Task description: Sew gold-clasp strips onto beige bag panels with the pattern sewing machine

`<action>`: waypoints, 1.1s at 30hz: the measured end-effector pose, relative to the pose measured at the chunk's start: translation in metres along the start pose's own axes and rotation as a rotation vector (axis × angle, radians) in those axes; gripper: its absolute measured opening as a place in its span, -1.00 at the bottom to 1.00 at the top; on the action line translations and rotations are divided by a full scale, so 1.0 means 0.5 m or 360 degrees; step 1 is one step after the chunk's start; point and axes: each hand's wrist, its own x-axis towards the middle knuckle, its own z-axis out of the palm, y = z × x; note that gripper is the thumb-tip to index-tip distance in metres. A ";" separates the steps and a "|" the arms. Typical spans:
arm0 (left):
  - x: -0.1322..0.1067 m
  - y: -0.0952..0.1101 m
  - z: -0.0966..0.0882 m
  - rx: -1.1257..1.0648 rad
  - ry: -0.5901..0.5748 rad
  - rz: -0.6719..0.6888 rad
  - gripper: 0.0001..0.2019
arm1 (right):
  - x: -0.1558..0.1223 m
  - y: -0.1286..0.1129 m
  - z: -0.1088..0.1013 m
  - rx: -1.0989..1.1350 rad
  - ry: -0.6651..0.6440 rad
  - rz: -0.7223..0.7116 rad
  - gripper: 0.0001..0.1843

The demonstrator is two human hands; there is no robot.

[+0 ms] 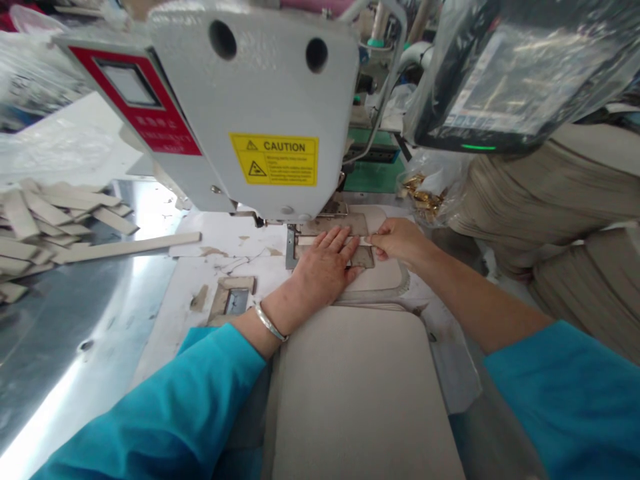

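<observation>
Under the head of a grey sewing machine (270, 87), my left hand (323, 267) lies flat with its fingers spread. It presses on a metal clamp plate (291, 252) and across a narrow pale strip (305, 240). At the strip's right end, my right hand (403, 240) is closed in a pinch on it. Beneath the plate is a beige panel with rounded corners (390, 275), partly covered by my hands. A stack of similar beige panels (363, 393) lies nearest me, just below my left wrist. The middle of the strip is hidden under my left fingers.
Loose beige strips (45, 220) are heaped on the metal table (100, 300) at left. A plastic-wrapped control screen (520, 80) overhangs the right side. Below it sit a bag of gold-coloured metal pieces (425, 193) and tall panel stacks (550, 193).
</observation>
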 end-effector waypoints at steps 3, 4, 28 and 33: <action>0.002 -0.001 0.001 0.0050 0.0005 0.0084 -0.46 | 0.001 -0.002 -0.006 -0.0170 -0.0081 -0.0004 -0.63; 0.003 0.000 0.003 0.0064 0.0002 0.0153 -0.48 | -0.001 -0.005 -0.007 -0.0185 -0.0114 0.0009 -0.65; -0.093 -0.060 -0.018 0.0251 0.0264 -0.0019 -0.67 | -0.012 -0.023 -0.031 -0.0138 -0.0475 0.0121 -0.78; -0.098 -0.067 -0.017 0.0284 0.0259 0.0006 -0.76 | 0.000 -0.010 -0.033 -0.0228 -0.0386 0.0020 -0.75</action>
